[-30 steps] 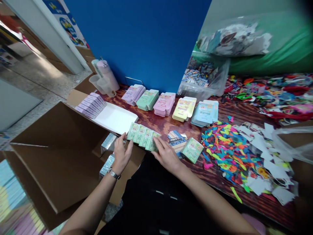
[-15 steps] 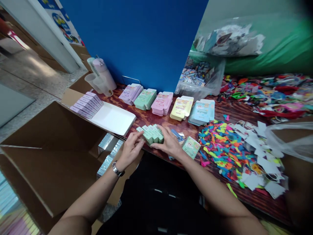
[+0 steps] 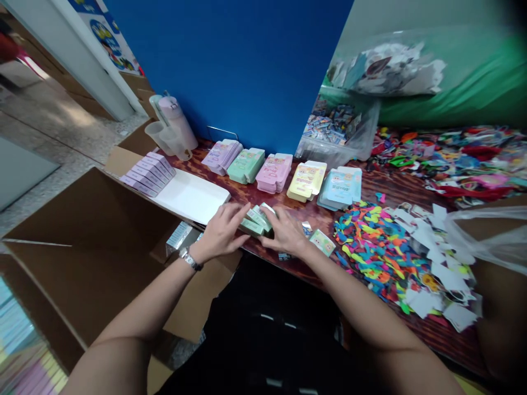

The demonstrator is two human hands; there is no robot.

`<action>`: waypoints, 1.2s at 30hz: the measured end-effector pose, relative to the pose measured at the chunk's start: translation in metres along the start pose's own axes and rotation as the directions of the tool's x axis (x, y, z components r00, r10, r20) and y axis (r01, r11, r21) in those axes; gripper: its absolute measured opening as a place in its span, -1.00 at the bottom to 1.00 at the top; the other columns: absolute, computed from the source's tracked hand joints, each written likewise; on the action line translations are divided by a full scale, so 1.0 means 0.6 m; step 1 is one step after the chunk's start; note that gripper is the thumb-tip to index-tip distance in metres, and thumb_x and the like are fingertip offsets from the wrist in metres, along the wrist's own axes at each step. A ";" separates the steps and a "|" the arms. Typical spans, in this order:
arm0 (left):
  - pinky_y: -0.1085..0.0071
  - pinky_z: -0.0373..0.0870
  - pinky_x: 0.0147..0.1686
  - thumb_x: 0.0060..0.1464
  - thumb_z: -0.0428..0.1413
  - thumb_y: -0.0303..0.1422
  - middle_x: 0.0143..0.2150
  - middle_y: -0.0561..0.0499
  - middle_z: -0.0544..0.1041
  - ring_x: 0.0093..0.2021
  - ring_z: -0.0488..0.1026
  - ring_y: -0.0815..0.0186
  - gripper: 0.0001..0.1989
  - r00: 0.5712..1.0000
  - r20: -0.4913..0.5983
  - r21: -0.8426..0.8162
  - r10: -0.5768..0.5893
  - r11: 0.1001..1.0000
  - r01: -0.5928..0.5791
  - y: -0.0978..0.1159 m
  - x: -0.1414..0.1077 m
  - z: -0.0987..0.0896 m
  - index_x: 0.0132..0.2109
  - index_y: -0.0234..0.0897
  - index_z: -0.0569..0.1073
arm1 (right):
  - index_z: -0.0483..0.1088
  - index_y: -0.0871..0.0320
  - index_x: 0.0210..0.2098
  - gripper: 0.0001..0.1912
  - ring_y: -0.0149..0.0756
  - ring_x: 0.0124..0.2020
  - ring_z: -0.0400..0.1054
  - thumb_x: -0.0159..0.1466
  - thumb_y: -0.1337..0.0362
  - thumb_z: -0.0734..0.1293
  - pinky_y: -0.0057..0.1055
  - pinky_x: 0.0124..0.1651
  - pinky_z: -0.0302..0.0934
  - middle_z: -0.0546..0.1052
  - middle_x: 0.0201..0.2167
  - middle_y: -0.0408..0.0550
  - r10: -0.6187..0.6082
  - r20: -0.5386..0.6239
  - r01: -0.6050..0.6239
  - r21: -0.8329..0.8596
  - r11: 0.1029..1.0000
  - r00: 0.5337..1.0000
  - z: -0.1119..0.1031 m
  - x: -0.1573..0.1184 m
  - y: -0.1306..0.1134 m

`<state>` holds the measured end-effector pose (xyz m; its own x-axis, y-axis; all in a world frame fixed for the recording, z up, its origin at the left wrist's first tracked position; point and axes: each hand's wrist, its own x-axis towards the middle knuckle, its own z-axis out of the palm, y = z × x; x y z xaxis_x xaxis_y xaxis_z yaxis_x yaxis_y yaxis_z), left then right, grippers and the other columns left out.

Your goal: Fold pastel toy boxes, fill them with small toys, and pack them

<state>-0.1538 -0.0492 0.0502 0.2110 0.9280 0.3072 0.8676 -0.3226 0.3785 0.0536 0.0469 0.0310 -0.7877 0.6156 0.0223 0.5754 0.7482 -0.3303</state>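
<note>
Several small green boxes stand side by side in a short row at the table's front edge, partly hidden by my fingers. My left hand holds the row from the left, thumb below and fingers over the top. From the right, my right hand grips the other end with thumb and fingers. Just right of that hand lies a green flat carton, with small blue printed packets partly under the wrist. To the left is a white tray with a row of purple boxes at its far end.
Behind my hands runs a line of carton stacks: purple, green, pink, yellow and blue. A colourful balloon pile covers the right. An open cardboard box stands left, below the table.
My left hand has moved up and right, from beside the green boxes to a grip over their left end. The boxes now look more covered and slightly shifted.
</note>
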 end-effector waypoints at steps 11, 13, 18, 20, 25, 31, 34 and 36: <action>0.08 0.21 0.22 -0.15 0.28 -0.22 0.36 -0.38 0.12 0.31 0.18 -0.05 0.21 0.924 0.335 -0.422 0.185 0.906 -0.028 -0.026 0.067 0.022 0.41 -0.39 -0.37 | 0.16 0.23 0.18 -0.27 0.00 0.16 0.21 0.10 0.12 0.40 -0.09 0.13 0.22 0.29 0.15 0.24 -0.336 -0.022 0.330 0.269 0.905 0.941 -0.032 0.011 0.022; 0.04 0.21 0.22 -0.20 0.32 -0.19 0.34 -0.37 0.16 0.30 0.20 -0.09 0.22 0.946 0.324 -0.448 0.017 0.883 0.138 -0.027 0.063 0.020 0.41 -0.41 -0.27 | 0.17 0.20 0.18 -0.31 -0.01 0.27 0.10 0.13 0.10 0.39 -0.08 0.23 0.14 0.18 0.24 0.24 -0.314 -0.126 0.338 0.307 0.890 0.941 -0.031 0.014 0.031; 0.01 0.15 0.26 -0.22 0.35 -0.13 0.35 -0.29 0.17 0.30 0.20 -0.08 0.06 0.857 0.290 -0.557 -0.426 0.653 0.513 -0.025 0.046 0.007 0.35 -0.35 0.06 | 0.13 0.12 0.27 -0.39 -0.05 0.27 0.14 0.29 0.09 0.27 -0.04 0.25 0.13 0.21 0.25 0.18 0.037 -0.311 0.112 0.447 0.888 0.950 -0.017 0.002 0.029; 0.03 0.26 0.19 -0.17 0.33 -0.15 0.27 -0.25 0.30 0.21 0.32 -0.03 -0.07 0.808 0.308 -0.677 -0.503 0.481 0.558 -0.016 0.039 0.003 0.30 -0.32 0.15 | 0.12 0.11 0.28 -0.41 -0.10 0.13 0.31 0.31 0.09 0.26 -0.08 0.16 0.25 0.31 0.18 0.16 0.110 -0.246 0.047 0.555 0.831 0.963 -0.007 -0.008 0.018; 0.09 0.42 0.02 -0.13 0.32 -0.15 0.10 -0.23 0.45 0.02 0.47 0.05 -0.19 0.763 0.239 -0.745 -0.601 0.391 0.541 0.009 0.017 0.010 0.22 -0.34 0.22 | 0.00 0.08 0.34 -0.31 -0.16 0.17 0.29 0.30 0.10 0.29 -0.16 0.17 0.25 0.31 0.23 0.10 0.024 -0.145 0.082 0.677 0.732 0.989 0.017 -0.022 -0.022; -0.02 0.21 0.19 -0.13 0.28 -0.03 0.19 -0.32 0.32 0.22 0.26 -0.09 -0.05 0.773 -0.018 -0.371 -0.634 0.722 0.584 0.014 -0.016 0.028 0.30 -0.39 0.12 | 0.05 0.17 0.32 -0.39 -0.15 0.14 0.32 0.33 0.20 0.23 -0.13 0.17 0.24 0.30 0.23 0.16 0.045 -0.130 0.045 0.617 0.785 0.991 0.059 -0.008 -0.034; -0.01 0.15 0.23 -0.04 0.21 -0.01 0.24 -0.37 0.26 0.28 0.19 -0.09 -0.04 0.799 0.013 -0.238 -0.601 0.775 0.586 0.012 -0.028 0.029 0.34 -0.44 0.03 | 0.07 0.22 0.31 -0.41 -0.10 0.18 0.26 0.32 0.29 0.20 -0.05 0.22 0.17 0.31 0.21 0.22 0.120 -0.133 -0.022 0.577 0.816 0.984 0.078 -0.005 -0.027; 0.03 0.14 0.24 0.06 0.13 -0.02 0.26 -0.35 0.26 0.28 0.20 -0.03 -0.12 0.823 0.032 -0.234 -0.567 0.796 0.558 0.010 -0.033 0.028 0.35 -0.43 0.02 | 0.08 0.24 0.31 -0.44 -0.09 0.22 0.21 0.34 0.27 0.17 -0.04 0.25 0.14 0.33 0.19 0.22 0.154 -0.138 -0.045 0.584 0.811 0.978 0.080 -0.011 -0.026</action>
<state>-0.1454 -0.0663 0.0319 -0.3043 0.9525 0.0105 0.7029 0.2171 0.6773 0.0391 0.0191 -0.0095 -0.6519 0.7514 0.1018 0.3733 0.4349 -0.8195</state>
